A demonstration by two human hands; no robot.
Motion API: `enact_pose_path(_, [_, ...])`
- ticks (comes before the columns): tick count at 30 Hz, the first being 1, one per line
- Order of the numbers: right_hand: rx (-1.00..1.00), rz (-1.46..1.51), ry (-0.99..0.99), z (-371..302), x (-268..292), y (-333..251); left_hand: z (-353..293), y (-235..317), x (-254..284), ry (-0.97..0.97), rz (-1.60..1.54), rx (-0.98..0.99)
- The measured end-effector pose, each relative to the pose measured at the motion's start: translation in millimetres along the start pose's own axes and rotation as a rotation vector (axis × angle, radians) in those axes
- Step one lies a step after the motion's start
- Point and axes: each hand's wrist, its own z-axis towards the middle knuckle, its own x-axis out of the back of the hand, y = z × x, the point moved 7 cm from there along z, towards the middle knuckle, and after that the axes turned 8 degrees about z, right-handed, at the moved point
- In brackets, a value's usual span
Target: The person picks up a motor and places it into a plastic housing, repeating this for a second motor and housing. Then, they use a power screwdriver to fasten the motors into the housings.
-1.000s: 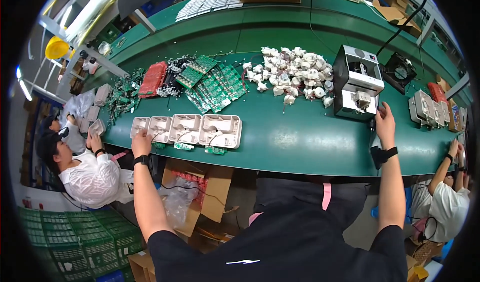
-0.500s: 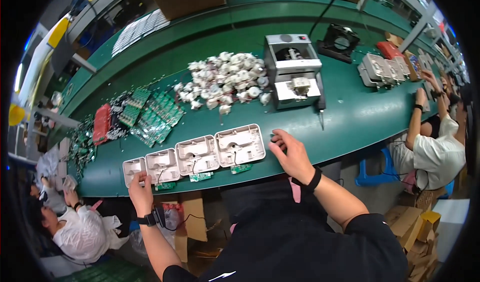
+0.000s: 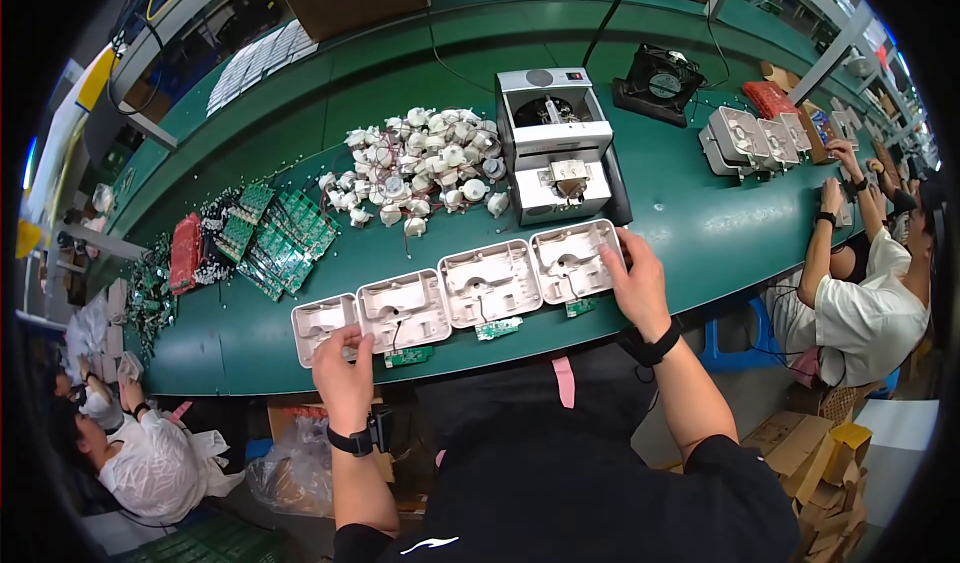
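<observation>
A row of white plastic housings, open side up, lies along the near edge of the green table [image 3: 700, 228]. My left hand [image 3: 345, 378] is at the leftmost housing [image 3: 318, 323], its bent fingers closed over the front wall. At the other end my right hand [image 3: 640, 283] grips the rightmost housing [image 3: 575, 258], thumb inside the rim and fingers round the outer end. Between them are two more housings [image 3: 400, 305], [image 3: 488, 283]. Thin dark wires run over the front walls to small green circuit boards [image 3: 498, 329] on the table. The leftmost housing's board, if any, is hidden by my hand.
Behind the row stand a grey and white bench machine [image 3: 560, 148] and a heap of small white motor-like parts with wires [image 3: 415, 163]. Green circuit board panels [image 3: 285, 238] and a red bag [image 3: 185, 253] lie left. A black fan [image 3: 660, 83] and stacked housings [image 3: 745, 138] stand right, near co-workers.
The row of housings has shifted right along the table, with my left hand at its left end. My right hand, earlier apart from the row, now grips the right end.
</observation>
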Motion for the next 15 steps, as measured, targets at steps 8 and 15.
enact_pose_path(8, [-0.021,0.032,0.045,8,27,20,3,33,-9,0.049,0.120,0.018])
enact_pose_path(15, [-0.023,-0.100,0.003,8,30,19,5,35,-10,0.084,0.190,0.041])
